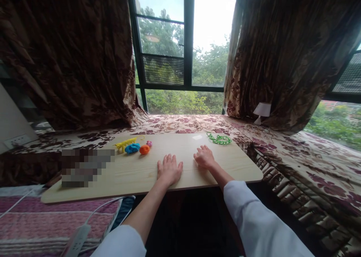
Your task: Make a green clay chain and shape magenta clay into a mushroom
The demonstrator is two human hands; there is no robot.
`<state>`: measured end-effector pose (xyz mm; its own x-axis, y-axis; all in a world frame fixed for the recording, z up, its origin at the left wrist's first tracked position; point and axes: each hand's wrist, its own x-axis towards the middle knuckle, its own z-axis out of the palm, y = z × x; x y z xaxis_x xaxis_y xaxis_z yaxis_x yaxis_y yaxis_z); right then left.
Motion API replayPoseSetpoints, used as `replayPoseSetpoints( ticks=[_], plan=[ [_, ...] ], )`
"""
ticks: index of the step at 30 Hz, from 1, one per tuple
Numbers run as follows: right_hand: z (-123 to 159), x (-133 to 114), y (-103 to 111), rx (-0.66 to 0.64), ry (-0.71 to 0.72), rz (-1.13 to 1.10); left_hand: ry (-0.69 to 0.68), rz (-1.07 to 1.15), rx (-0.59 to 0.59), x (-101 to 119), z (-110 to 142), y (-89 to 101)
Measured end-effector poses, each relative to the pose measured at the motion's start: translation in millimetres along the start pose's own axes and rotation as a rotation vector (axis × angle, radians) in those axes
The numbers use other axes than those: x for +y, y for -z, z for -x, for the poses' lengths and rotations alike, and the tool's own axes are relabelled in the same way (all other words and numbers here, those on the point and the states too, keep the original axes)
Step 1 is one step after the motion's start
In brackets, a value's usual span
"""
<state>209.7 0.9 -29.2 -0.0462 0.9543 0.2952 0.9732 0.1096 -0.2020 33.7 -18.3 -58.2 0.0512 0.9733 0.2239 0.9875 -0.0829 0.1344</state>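
Observation:
My left hand point(169, 169) lies palm down on the pale wooden table point(135, 174), fingers stretched out and holding nothing. To its right, my right hand point(204, 157) also rests on the tabletop, its fingers apart and a little bent. Left of my hands sit an orange lump point(144, 149), a blue lump point(132, 148), a small pink piece point(149, 143) and a yellow animal-shaped figure point(125, 145). A tangle of green rings or links point(219, 139) lies beyond my right hand, with a small white slip point(197, 137) beside it. Neither hand touches these things.
A blurred dark object point(84, 168) covers the table's left end. Behind stands a flower-patterned window seat point(180, 123) with a small white lamp point(262, 110). A power strip point(77, 240) with cables lies on the striped bedding point(50, 219) at lower left.

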Motion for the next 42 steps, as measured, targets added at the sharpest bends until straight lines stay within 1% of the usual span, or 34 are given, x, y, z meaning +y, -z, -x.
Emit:
replayPoseSetpoints(
  ticks=[4,7,9,11,13,15,17,19,22,25,27,29,32,34,35,37,39,42],
  plan=[
    [38.9,14.9,6.8,0.036,0.041,0.008,-0.005,0.017,0.012,-1.4,1.0,-0.2],
    [71.3,20.5,10.7,0.083,0.102,0.005,-0.006,0.025,0.021,-1.7,2.3,0.5],
    [86.5,17.2,10.6,0.142,0.145,0.002,-0.004,0.025,0.025,-1.3,3.3,1.6],
    [93.7,6.9,8.0,0.188,0.186,0.007,-0.001,0.023,0.027,-0.4,4.1,2.9],
    [91.8,-9.0,3.8,0.202,0.226,0.012,-0.001,0.019,0.029,0.5,4.6,4.2],
    [81.6,-26.1,-0.7,0.185,0.241,0.007,-0.003,0.016,0.031,1.2,5.0,5.0],
    [65.5,-39.5,-4.2,0.153,0.210,0.000,-0.003,0.013,0.030,1.5,5.2,5.5],
    [46.7,-44.7,-5.9,0.126,0.159,-0.005,-0.001,0.010,0.024,1.4,5.3,5.5],
    [20.6,-34.6,-4.7,0.114,0.081,-0.006,0.001,0.006,0.013,1.1,5.3,5.4],
    [6.8,-11.2,1.2,0.099,-0.013,-0.004,0.004,0.006,0.011,0.5,5.7,5.5],
    [9.5,3.0,6.2,0.095,-0.058,-0.004,0.005,0.010,0.025,-0.1,5.9,5.4],
    [22.4,11.5,9.6,0.105,-0.072,-0.002,0.006,0.017,0.044,-0.8,5.8,4.8],
    [51.3,12.4,9.1,0.138,-0.027,-0.003,-0.004,0.031,0.065,-1.7,5.2,3.5],
    [65.5,6.1,7.0,0.137,0.066,-0.024,-0.016,0.040,0.068,-2.5,5.1,2.8],
    [68.1,1.6,6.3,0.127,0.108,-0.044,-0.023,0.045,0.064,-2.9,4.9,2.6],
    [62.7,-7.9,5.8,0.077,0.154,-0.093,-0.029,0.063,0.052,-4.0,3.7,2.6],
    [46.2,-14.8,7.0,0.032,0.146,-0.158,-0.035,0.091,0.044,-5.0,0.5,3.3],
    [15.1,-11.7,14.8,-0.031,0.193,-0.257,-0.050,0.211,0.079,-3.5,-8.2,5.6]
  ],
)
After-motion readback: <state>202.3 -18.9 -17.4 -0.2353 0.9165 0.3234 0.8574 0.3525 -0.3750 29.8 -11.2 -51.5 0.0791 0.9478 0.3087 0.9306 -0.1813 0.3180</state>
